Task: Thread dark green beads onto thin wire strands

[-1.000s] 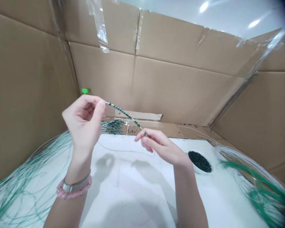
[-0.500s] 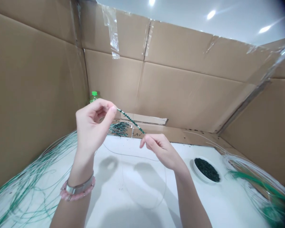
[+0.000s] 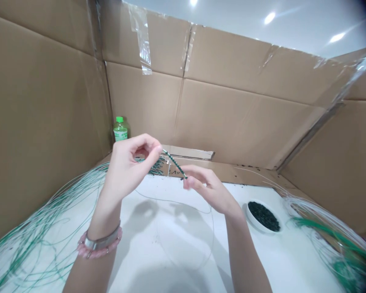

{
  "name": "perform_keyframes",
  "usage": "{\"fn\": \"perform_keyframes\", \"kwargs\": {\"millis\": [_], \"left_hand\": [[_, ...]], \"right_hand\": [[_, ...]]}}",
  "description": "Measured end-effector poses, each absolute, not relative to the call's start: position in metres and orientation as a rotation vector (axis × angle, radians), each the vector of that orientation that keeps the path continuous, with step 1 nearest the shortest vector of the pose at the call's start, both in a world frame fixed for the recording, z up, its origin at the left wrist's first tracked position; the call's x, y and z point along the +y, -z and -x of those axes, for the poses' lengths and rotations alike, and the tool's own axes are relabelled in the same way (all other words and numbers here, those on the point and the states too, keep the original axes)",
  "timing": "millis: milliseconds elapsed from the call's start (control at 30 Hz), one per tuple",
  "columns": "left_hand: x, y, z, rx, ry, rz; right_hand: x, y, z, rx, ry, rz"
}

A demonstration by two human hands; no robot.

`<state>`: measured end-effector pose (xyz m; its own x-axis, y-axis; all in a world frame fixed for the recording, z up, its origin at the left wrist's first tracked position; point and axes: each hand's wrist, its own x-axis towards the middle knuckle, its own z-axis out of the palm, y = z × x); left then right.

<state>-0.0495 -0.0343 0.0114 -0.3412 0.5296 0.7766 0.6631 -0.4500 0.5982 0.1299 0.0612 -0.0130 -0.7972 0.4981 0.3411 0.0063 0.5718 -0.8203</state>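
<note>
A short strand of dark green beads (image 3: 174, 163) slants down from left to right between my two hands, above the table. My left hand (image 3: 134, 160) pinches its upper end between thumb and forefinger. At its lower end, the thumb and fingers of my right hand (image 3: 208, 187) close on the strand. A thin pale thread (image 3: 171, 200) trails in a loose loop beneath my hands over the white tabletop (image 3: 183, 236). To the right of my right forearm stands a white bowl (image 3: 253, 221) filled with small dark green beads (image 3: 264, 215).
Long green and white strands (image 3: 49, 215) spread along the left side, and more (image 3: 332, 232) lie at the right. Behind my left hand are beaded strands (image 3: 157, 167) and a green-capped bottle (image 3: 120, 129). Cardboard walls (image 3: 247, 89) enclose the table.
My left hand has moved right and slightly down, closer to my right hand. The beaded strand between them now shows shorter. The fingers of my right hand have shifted at its lower end.
</note>
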Motion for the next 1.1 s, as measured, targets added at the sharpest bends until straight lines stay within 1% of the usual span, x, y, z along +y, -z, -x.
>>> {"fn": "perform_keyframes", "kwargs": {"millis": [133, 267, 633, 833, 1100], "left_hand": [[-0.033, -0.011, 0.037, -1.697, 1.723, 1.910], [-0.030, -0.010, 0.021, -1.688, 1.647, 2.092], [-0.025, -0.007, 0.009, -1.656, 1.650, 2.052], [-0.022, -0.004, 0.022, -1.621, 1.721, 1.854], [-0.022, -0.005, 0.024, -1.606, 1.748, 1.830]], "right_hand": [[0.051, 0.013, -0.124, -2.010, -1.038, 0.392], [0.043, 0.014, -0.119, -1.877, -1.012, 0.381], [0.049, 0.007, -0.129, -1.899, -1.069, 0.429], [0.053, 0.007, -0.130, -1.913, -1.165, 0.472], [0.046, 0.008, -0.124, -1.938, -1.118, 0.502]]}}
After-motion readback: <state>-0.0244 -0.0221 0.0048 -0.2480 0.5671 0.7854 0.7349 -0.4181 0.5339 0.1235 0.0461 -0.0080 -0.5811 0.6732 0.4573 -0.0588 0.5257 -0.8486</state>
